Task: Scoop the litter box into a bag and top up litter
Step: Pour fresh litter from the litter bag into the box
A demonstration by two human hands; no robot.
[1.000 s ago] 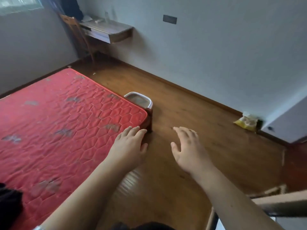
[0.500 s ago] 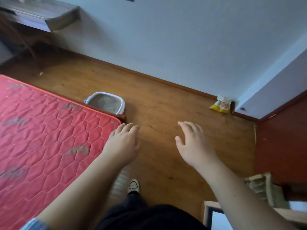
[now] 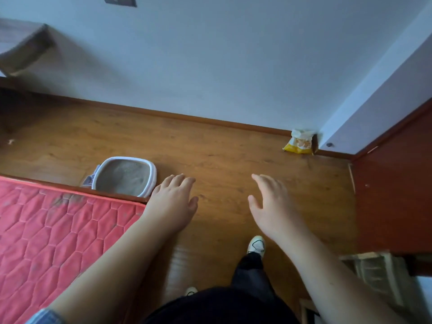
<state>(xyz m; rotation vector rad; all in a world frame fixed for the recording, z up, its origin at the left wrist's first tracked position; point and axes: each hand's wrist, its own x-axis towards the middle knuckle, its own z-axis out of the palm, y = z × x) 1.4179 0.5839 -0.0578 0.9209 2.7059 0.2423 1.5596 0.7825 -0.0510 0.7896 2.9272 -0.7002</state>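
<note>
A white-rimmed litter box (image 3: 153, 170) with grey litter inside sits on the wooden floor, its near side hidden behind the bed's corner. Something pale lilac (image 3: 90, 180) pokes out at its left side. A yellow and white bag (image 3: 299, 142) leans in the far right corner against the wall. My left hand (image 3: 173, 202) hovers just right of the box, fingers straight, holding nothing. My right hand (image 3: 272, 204) is stretched out over bare floor, fingers relaxed and empty.
A bed with a red quilted mattress (image 3: 53, 232) fills the left. A red-brown door or cabinet panel (image 3: 395, 188) stands at the right, with a pale slatted object (image 3: 376, 274) below it. A wall-mounted wooden shelf (image 3: 23, 50) is at the far left. My shoe (image 3: 256, 245) is on the floor.
The view has swung right and moved closer, so the litter box shows more fully. Both hands stay outstretched and empty; a foot has stepped forward.
</note>
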